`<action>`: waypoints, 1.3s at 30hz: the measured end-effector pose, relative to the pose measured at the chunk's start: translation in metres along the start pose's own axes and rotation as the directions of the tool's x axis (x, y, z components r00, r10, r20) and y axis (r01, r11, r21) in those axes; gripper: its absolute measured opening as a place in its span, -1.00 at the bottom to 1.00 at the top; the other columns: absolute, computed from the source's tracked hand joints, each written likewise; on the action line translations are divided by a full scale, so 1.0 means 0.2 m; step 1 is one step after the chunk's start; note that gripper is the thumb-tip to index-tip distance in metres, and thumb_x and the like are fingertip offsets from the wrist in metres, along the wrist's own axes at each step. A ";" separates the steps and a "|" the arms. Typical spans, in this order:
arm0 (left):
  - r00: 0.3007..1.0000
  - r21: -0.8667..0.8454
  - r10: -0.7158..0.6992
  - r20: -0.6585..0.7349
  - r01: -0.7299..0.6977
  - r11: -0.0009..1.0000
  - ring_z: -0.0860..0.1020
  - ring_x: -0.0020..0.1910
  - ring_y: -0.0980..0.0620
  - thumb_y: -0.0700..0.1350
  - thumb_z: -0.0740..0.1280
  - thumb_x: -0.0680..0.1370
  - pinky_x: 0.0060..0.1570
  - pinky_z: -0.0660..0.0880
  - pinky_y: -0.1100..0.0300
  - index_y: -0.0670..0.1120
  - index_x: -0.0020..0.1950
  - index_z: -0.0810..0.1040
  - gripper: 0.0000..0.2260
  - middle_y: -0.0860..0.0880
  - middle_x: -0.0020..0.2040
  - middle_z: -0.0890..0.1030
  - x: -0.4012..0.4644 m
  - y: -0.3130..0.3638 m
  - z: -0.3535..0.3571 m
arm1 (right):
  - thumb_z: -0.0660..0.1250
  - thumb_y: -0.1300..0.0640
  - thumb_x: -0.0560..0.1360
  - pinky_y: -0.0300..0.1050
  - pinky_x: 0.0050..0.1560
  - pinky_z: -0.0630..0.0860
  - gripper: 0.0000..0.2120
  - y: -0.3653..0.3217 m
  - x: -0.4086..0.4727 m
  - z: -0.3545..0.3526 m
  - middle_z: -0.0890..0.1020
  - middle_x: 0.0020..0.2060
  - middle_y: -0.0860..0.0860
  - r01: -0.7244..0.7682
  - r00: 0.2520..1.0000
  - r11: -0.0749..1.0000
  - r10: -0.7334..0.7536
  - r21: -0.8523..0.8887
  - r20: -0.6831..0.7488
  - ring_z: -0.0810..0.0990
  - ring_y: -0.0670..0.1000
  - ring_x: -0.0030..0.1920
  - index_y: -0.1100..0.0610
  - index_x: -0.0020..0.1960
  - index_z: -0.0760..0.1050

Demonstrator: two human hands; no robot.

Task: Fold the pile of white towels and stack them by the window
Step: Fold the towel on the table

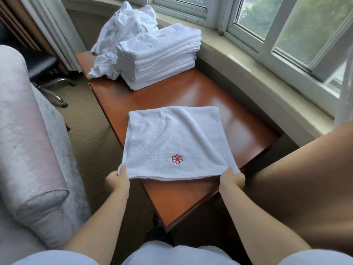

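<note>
Head view: left hand (116, 181) and right hand (232, 178) each pinch a near corner of a folded white towel (177, 142) lying on the wooden table (191, 197), near the folded stack (158, 58) and unfolded pile (124, 29) by the window (267, 25).

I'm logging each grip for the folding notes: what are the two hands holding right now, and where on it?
One white towel: the left hand pinches its near left corner, the right hand its near right corner.
</note>
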State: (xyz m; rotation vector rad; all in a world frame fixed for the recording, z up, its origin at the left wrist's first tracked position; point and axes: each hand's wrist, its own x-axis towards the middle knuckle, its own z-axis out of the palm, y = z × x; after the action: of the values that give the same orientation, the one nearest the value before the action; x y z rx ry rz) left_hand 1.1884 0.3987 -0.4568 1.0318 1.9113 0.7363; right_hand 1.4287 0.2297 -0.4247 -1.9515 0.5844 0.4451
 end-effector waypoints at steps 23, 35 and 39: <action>0.873 -0.549 -0.247 0.421 0.462 0.696 0.51 0.05 -0.10 0.03 0.25 0.63 -0.07 0.51 -0.02 -0.13 0.39 0.42 -0.61 -0.16 0.25 0.49 -0.24 0.73 -0.02 | 0.28 0.11 0.54 -0.14 -0.09 0.44 -0.75 -0.61 -0.17 -0.06 0.56 -0.10 -0.02 -0.134 0.982 0.786 0.025 0.603 0.187 0.54 0.02 -0.15 0.16 0.18 0.55; 0.809 -0.822 0.313 0.497 0.324 0.468 0.63 -0.28 0.05 -0.22 0.13 0.62 -0.29 0.59 0.28 -0.07 -0.43 0.69 -0.50 -0.05 -0.28 0.67 0.06 1.30 0.06 | 0.35 0.15 0.49 -0.03 0.06 0.61 -0.93 -1.17 -0.18 0.22 0.68 -0.06 0.08 -0.080 0.942 0.514 -0.241 0.854 0.233 0.68 0.09 -0.04 0.12 -0.08 0.59; 0.740 -0.867 0.491 0.460 0.255 0.428 0.65 -0.08 0.02 -0.24 0.11 0.62 0.02 0.55 0.19 -0.08 -0.15 0.73 -0.60 -0.07 -0.07 0.69 0.09 1.40 -0.02 | 0.35 0.18 0.36 -0.13 -0.16 0.57 -0.92 -1.25 -0.24 0.19 0.64 -0.24 0.06 0.057 0.937 0.422 -0.334 0.905 0.097 0.64 0.03 -0.21 0.11 -0.28 0.61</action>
State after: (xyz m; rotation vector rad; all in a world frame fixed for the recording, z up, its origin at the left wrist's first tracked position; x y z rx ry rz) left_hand 1.2869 0.5517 -0.2423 0.5592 0.5453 1.1110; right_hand 1.5329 0.3677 -0.2336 -0.8551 0.2834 0.1542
